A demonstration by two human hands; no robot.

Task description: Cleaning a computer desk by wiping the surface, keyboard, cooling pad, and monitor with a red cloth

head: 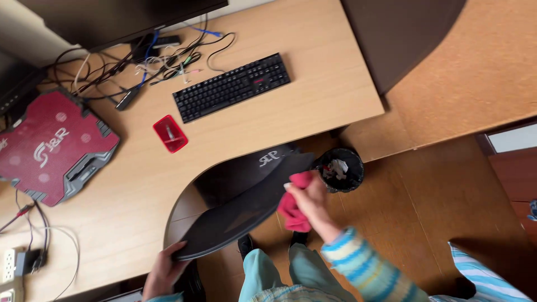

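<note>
My left hand [163, 272] grips the near end of a long black mat [235, 215], held tilted above the floor in front of the desk. Its far end points toward a small black waste bin [340, 169] with crumpled scraps inside. My right hand [309, 197] clutches a pink-red cloth [292, 210] and presses it against the mat's upper edge near the bin. My legs in light green trousers show below the mat.
A curved wooden desk [291, 106] carries a black keyboard [231, 86], a small red box [170, 133], a red laptop cooling stand [53, 146], tangled cables [145, 64] and a power strip [11, 271]. A black chair back [246, 168] sits under the mat. A dark cabinet [397, 33] stands at right.
</note>
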